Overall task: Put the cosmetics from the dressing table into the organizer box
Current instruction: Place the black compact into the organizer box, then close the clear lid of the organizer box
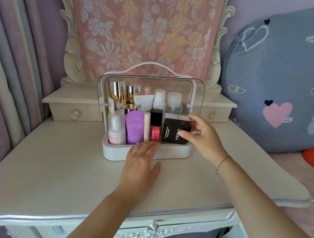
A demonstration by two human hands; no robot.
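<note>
The white organizer box [176,152] stands at the middle of the dressing table [72,168], its clear lid swung up. Inside are gold bottles [123,95], a purple SPF tube [134,128], a small white bottle [116,127], a red lipstick box [155,133] and more bottles behind. My right hand [202,137] grips a black compact box [174,131] at the organizer's right front compartment, thumb on its front and fingers over its top. My left hand [141,161] lies flat, fingers apart, against the organizer's front rim.
Two small drawers with crystal knobs [75,114] sit behind the organizer on either side. A floral cloth [147,28] covers the mirror. A grey heart-print pillow [281,82] lies on the bed to the right. Curtains hang at the left.
</note>
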